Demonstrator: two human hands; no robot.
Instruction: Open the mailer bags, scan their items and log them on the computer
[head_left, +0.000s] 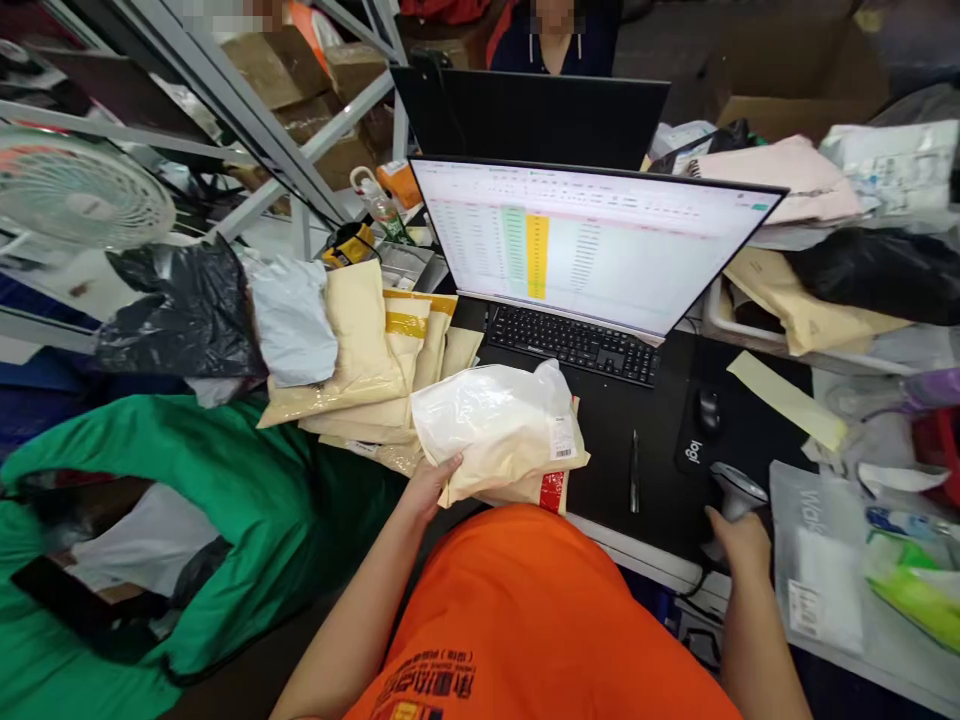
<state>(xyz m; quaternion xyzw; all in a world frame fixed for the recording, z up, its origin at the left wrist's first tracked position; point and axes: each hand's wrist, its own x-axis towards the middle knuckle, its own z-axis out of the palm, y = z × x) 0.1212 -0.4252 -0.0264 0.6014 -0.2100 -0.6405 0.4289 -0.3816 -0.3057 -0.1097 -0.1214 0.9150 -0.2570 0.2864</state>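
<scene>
My left hand (433, 484) grips the lower left corner of a cream mailer package (495, 425), its thumb on top. A white label with a barcode shows on the package's right end. Beneath it lies another mailer with a red strip (553, 490). At the right, my right hand (739, 540) is wrapped around the handle of a grey barcode scanner (739, 490) near the desk's front edge. The scanner's head points up and left; part of its handle is hidden by my fingers. A dark pen (634, 470) lies on the desk between the two hands.
A monitor (585, 240) showing a spreadsheet stands behind a black keyboard (574, 343). The mouse (708, 410) rests on a pad. Left are piled mailers (360, 340), a black bag (180, 310), a green sack (262, 500) and a fan (82, 190). A person (555, 50) sits opposite.
</scene>
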